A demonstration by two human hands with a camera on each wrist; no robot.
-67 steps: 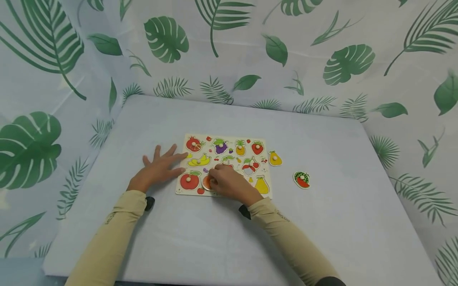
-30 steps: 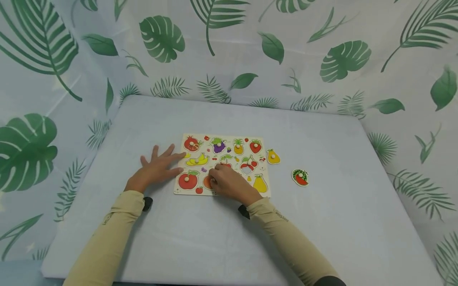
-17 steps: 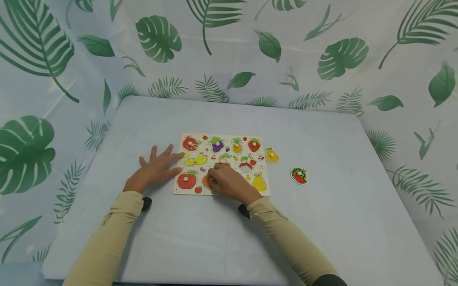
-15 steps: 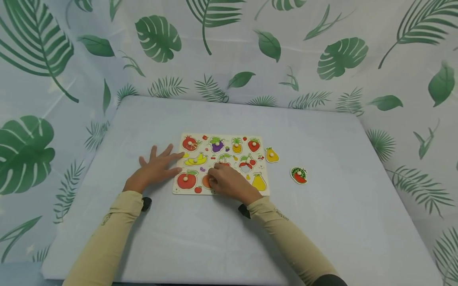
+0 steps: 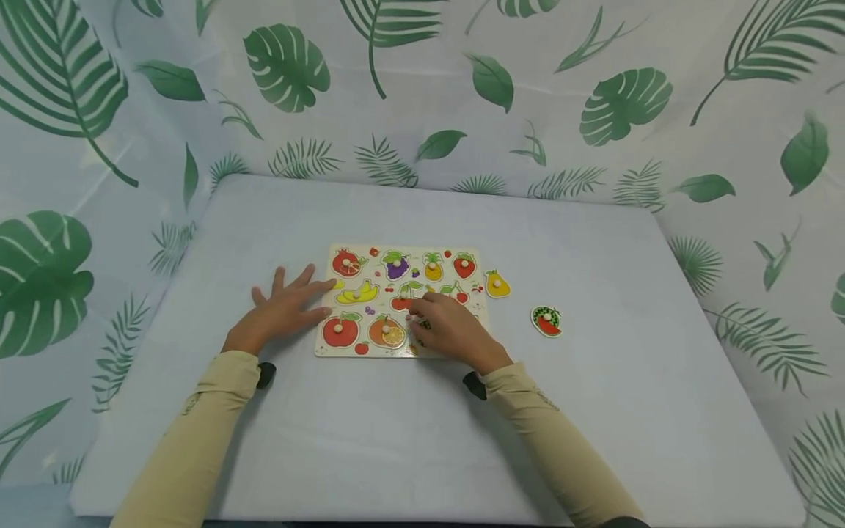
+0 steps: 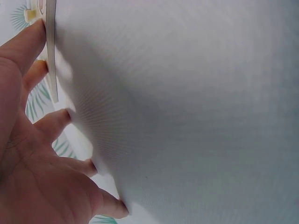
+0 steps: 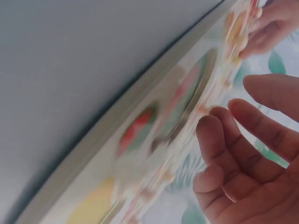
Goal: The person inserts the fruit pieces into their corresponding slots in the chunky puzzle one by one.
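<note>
A wooden fruit puzzle board [image 5: 320,345] lies on the table with knobbed pieces in it. My left hand [image 5: 273,317] rests at its left edge, fingers spread; in the left wrist view the thumb and a finger touch the board's side [image 6: 51,56]. My right hand [image 5: 455,334] hovers over the board's lower right, covering part of it. Loosely bent and holding nothing, the right hand's fingers [image 7: 212,140] show in the right wrist view. The orange piece [image 5: 379,330] sits in the bottom row beside the red apple piece [image 5: 340,334].
Right of the board, a yellow pear piece [image 5: 498,284] lies near its edge, and a watermelon piece [image 5: 546,321] lies farther right. A white cloth covers the table [image 5: 370,447]. Behind it hangs a leaf-print curtain [image 5: 409,88].
My right hand has let go of the orange piece and moved right, uncovering it. The left hand keeps its place at the board. The head view has shifted slightly.
</note>
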